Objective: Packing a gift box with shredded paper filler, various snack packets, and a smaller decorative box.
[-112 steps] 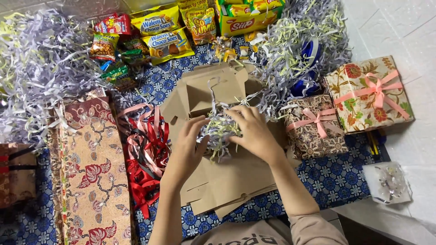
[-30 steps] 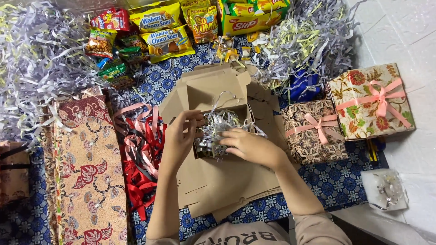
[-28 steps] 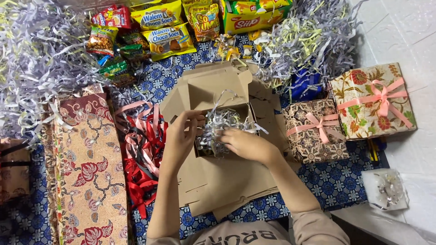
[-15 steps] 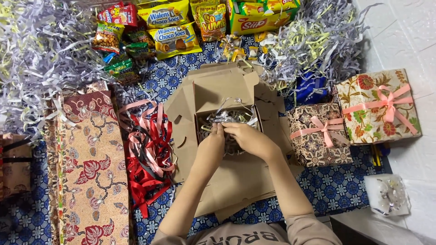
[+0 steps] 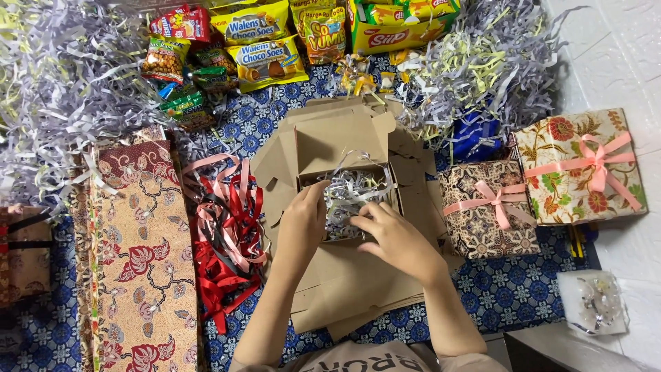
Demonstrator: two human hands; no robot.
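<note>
Your hands press shredded paper into an open cardboard box on a patterned blue cloth

Your left hand (image 5: pixel 301 224) lies open against the box's (image 5: pixel 342 141) near-left wall; your right hand (image 5: pixel 394 234), fingers loosely curled, pins the shredded paper (image 5: pixel 352 195) inside. The springy strips could well lift over the rim if you ease off, and the stack of flat cardboard (image 5: pixel 358 289) beneath may slide under uneven pressure
</note>
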